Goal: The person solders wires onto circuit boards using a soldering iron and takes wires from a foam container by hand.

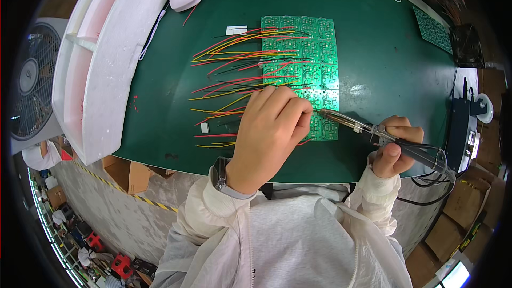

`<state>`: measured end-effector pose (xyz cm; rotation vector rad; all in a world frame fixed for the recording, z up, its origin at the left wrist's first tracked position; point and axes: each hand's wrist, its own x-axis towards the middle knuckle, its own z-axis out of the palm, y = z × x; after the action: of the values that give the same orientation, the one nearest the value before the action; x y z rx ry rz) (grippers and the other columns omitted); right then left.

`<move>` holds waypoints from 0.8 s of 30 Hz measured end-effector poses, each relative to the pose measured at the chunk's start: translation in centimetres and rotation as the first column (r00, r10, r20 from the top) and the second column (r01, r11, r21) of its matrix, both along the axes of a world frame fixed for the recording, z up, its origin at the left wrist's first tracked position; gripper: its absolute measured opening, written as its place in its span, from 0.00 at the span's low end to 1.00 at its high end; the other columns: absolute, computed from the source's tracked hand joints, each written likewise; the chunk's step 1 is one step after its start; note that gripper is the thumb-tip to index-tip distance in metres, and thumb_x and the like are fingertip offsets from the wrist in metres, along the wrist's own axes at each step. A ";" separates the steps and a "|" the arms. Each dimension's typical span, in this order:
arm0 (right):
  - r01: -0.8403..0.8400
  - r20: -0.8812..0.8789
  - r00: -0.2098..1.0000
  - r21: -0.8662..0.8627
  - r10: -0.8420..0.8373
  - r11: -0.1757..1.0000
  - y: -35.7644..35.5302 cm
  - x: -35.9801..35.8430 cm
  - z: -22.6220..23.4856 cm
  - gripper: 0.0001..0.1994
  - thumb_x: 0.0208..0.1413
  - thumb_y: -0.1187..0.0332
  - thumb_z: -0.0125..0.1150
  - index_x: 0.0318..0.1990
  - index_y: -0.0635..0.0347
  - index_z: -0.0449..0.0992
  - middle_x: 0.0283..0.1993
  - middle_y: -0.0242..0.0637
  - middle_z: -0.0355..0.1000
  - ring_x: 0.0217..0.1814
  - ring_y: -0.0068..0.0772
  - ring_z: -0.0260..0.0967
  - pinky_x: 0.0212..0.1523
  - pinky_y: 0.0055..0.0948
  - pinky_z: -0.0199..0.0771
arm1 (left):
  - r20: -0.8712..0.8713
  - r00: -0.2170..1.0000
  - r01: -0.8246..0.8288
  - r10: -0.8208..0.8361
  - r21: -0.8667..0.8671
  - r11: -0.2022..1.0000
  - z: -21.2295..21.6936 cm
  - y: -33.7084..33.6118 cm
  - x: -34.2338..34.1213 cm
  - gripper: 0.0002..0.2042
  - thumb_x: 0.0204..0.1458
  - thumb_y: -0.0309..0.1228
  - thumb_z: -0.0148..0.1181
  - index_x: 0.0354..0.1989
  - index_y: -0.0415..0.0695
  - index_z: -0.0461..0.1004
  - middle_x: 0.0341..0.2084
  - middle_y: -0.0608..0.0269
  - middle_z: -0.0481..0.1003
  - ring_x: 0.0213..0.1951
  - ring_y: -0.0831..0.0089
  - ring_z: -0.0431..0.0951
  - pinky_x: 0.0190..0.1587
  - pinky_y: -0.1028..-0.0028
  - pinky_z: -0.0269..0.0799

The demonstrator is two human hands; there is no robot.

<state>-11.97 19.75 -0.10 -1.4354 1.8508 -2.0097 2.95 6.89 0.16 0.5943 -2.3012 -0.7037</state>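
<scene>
Head view: soldering at the near edge of the green rectangular panel of small circuit boards (306,64), lying mid-way across the dark green work mat (373,85). Left hand (269,133) curling its fingers down onto the panel's near-left corner, seemingly pinning a lead; whatever sits under the fingertips staying hidden. Right hand (393,149) closing thumb and fingers around the slim metal-barrelled soldering iron with black cable (373,130), tip pointing left and reaching the board just beside the left knuckles. Thin red, yellow and black wires (234,74) fanning leftward off the panel. Probably worth bracing both wrists on the mat, touching only one joint, keeping the hot barrel clear of the left fingers and wire insulation. White foam tray (98,69) standing well apart at the left.
</scene>
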 end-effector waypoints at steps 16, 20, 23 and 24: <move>0.003 0.070 0.998 -0.009 -0.002 1.000 -0.2 -0.1 -0.2 0.20 0.47 0.56 0.57 0.29 0.66 0.60 0.19 0.37 0.61 0.19 0.27 0.59 0.19 0.22 0.57 | 0.009 1.000 0.004 -0.003 -0.013 1.000 -0.1 -0.4 -0.2 0.11 0.27 0.16 0.58 0.21 0.43 0.67 0.19 0.68 0.65 0.23 0.71 0.65 0.27 0.74 0.58; 0.010 0.061 0.998 -0.016 -0.009 1.000 -0.3 -0.1 -0.3 0.20 0.47 0.56 0.57 0.29 0.66 0.60 0.19 0.37 0.60 0.19 0.27 0.59 0.19 0.22 0.57 | 0.009 1.000 0.005 -0.005 -0.011 1.000 0.0 -0.4 -0.1 0.11 0.27 0.16 0.58 0.21 0.43 0.67 0.19 0.68 0.65 0.23 0.71 0.65 0.27 0.74 0.59; 0.008 0.069 0.998 -0.012 -0.007 1.000 -0.3 -0.1 -0.3 0.20 0.47 0.56 0.57 0.29 0.67 0.60 0.19 0.37 0.60 0.19 0.28 0.59 0.19 0.22 0.57 | 0.012 1.000 0.002 -0.002 -0.009 1.000 0.0 -0.4 -0.2 0.11 0.27 0.16 0.58 0.20 0.43 0.67 0.19 0.68 0.65 0.23 0.71 0.65 0.27 0.74 0.59; 0.014 0.075 0.997 -0.008 -0.013 1.000 -0.2 -0.2 -0.2 0.20 0.47 0.56 0.57 0.28 0.67 0.60 0.19 0.37 0.60 0.19 0.28 0.59 0.19 0.22 0.57 | 0.014 1.000 0.001 0.000 -0.012 1.000 0.0 -0.4 -0.3 0.11 0.27 0.16 0.58 0.20 0.43 0.67 0.19 0.68 0.65 0.23 0.71 0.65 0.27 0.74 0.59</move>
<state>-12.16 19.50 -0.33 -1.3340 1.8293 -2.0495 2.69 6.50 0.14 0.5948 -2.3165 -0.6877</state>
